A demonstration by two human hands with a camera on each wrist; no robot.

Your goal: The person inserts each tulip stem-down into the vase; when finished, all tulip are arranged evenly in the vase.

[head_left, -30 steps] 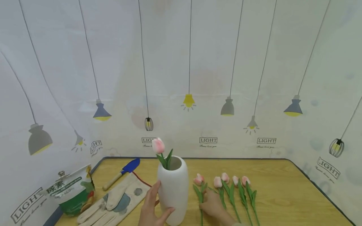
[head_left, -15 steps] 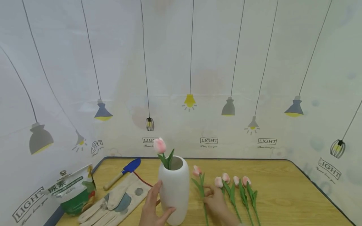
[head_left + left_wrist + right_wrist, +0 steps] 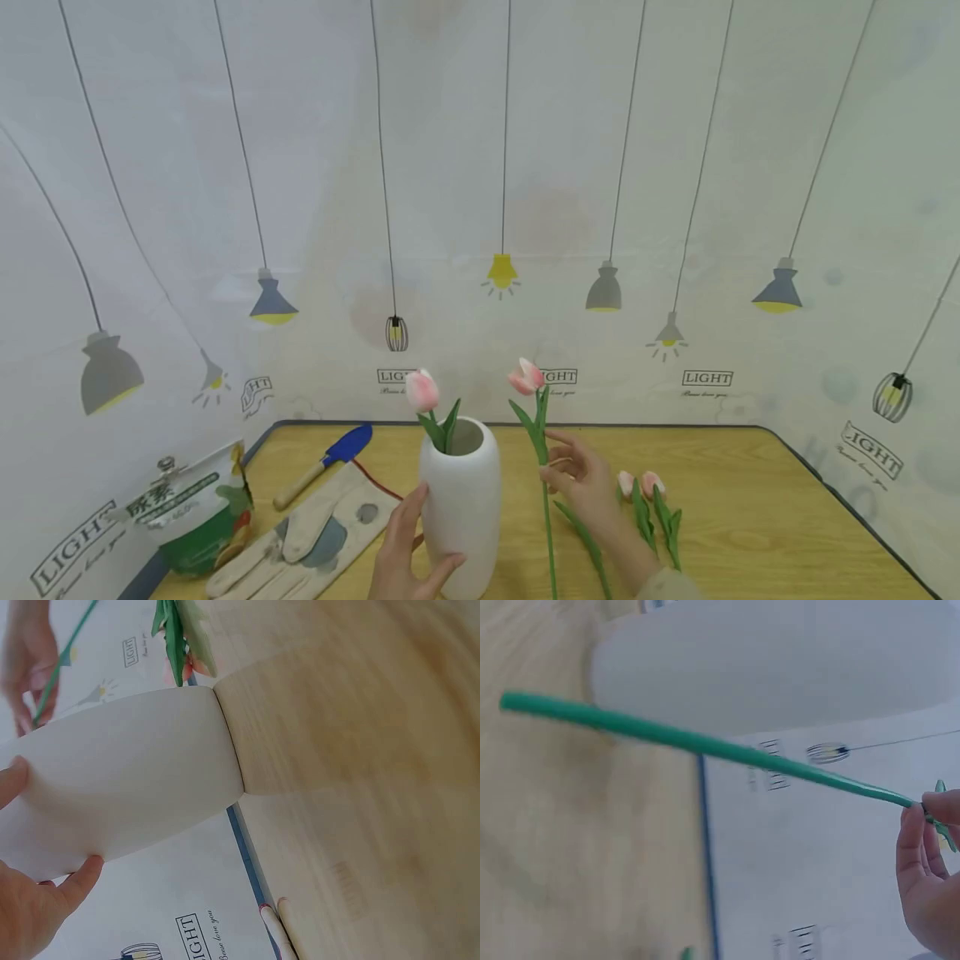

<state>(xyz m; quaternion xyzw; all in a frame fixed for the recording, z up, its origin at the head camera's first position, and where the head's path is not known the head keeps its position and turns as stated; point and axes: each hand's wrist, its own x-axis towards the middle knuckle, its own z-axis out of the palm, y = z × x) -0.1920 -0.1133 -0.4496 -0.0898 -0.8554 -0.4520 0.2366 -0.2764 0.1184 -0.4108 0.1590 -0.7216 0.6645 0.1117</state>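
A tall white vase (image 3: 463,521) stands upright on the table, a pink tulip (image 3: 422,391) leaning out of its mouth at the left. My left hand (image 3: 405,550) holds the vase from the left, thumb in front; its fingers also show on the vase wall in the left wrist view. To the right, my right hand (image 3: 588,487) pinches another pink tulip (image 3: 527,377) just below its leaves, head up and off the table. Its green stem (image 3: 705,746) hangs downward with a free end. Beyond that hand lie more tulips (image 3: 652,485), some partly hidden by my hand and forearm.
Left of the vase lie work gloves (image 3: 318,533) with grey-blue patches and a blue-bladed trowel (image 3: 348,442) with a wooden handle. A green-and-white bag (image 3: 198,517) with a clip stands at the table's left edge. A printed wall sheet surrounds the wooden table (image 3: 735,500).
My right hand has lifted the tulip from the table beside the vase and raised it until its head is about level with the one in the vase. The left hand stays on the vase.
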